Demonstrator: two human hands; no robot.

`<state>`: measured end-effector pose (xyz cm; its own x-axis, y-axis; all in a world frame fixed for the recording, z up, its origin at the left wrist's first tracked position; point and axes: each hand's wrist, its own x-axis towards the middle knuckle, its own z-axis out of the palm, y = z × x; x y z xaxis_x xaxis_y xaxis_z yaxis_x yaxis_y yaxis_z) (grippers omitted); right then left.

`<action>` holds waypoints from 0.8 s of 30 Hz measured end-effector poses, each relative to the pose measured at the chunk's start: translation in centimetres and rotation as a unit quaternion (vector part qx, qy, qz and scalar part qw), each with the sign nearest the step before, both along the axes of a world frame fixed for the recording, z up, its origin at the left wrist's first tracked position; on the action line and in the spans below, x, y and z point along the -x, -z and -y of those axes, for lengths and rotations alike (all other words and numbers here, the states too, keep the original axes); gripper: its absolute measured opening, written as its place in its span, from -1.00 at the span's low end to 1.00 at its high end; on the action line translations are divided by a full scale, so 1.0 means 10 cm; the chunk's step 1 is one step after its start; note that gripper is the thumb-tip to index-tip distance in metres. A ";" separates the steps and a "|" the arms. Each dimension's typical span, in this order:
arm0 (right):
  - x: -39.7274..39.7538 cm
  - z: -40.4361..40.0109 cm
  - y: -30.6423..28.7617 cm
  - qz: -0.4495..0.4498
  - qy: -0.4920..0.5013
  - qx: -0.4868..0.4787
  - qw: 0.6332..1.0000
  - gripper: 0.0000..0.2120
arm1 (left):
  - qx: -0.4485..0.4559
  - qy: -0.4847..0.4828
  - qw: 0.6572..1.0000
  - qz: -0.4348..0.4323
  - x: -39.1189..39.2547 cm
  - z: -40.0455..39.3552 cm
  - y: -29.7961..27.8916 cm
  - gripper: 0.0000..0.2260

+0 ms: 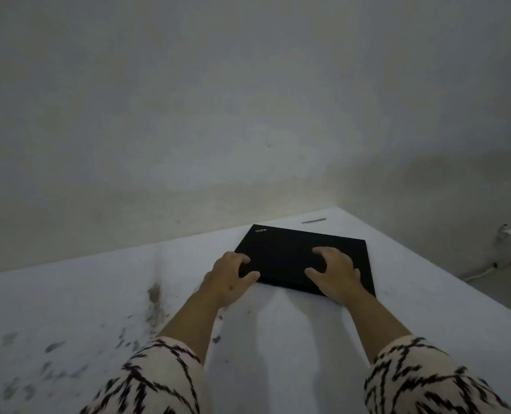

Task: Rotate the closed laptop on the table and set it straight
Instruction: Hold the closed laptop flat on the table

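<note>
The closed black laptop (296, 252) lies flat on the white table (278, 333), near the far corner, close to the wall (248, 100), and its edges are not parallel to the table edge, so it sits a little turned. My left hand (229, 277) is at the near left corner of the laptop, with the fingers curled over the lid and the thumb at the near edge, so it holds this corner loosely, not as a tight clamp. My right hand (336, 271) rests on top of the lid near the right side, fingers spread and bent, pressing down; I cannot tell if any finger goes under the edge. I judge that the step now is the turning itself. To do it well, I should keep the laptop flat on the table and slide it, not lift it, because the lid is smooth and my hold is mostly from above. One hand should act as the pivot with light pressure and the other should push its side around slowly. I should watch the near edge of the laptop against the table edge and stop when both run parallel. A small dark mark (314, 220) on the table behind the laptop is apart from it and should not disturb the move.
</note>
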<state>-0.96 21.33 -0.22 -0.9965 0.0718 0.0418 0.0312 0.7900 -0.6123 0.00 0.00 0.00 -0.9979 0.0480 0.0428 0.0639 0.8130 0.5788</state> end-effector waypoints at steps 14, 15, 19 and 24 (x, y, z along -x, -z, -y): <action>0.39 -0.34 0.13 0.042 0.219 -0.023 0.974 -0.62 | 0.029 -0.081 0.996 0.034 0.71 -0.15 0.29 -0.51; 0.41 -0.33 0.14 0.044 0.229 -0.021 0.972 -0.63 | 0.031 -0.087 0.995 0.032 0.74 -0.15 0.29 -0.50; 0.48 -0.32 0.15 0.055 0.270 0.005 0.961 -0.51 | 0.054 -0.110 0.992 0.029 0.83 -0.18 0.31 -0.44; 0.55 -0.33 0.15 0.079 0.289 0.025 0.954 -0.36 | 0.095 -0.133 0.986 0.033 0.96 -0.13 0.30 -0.46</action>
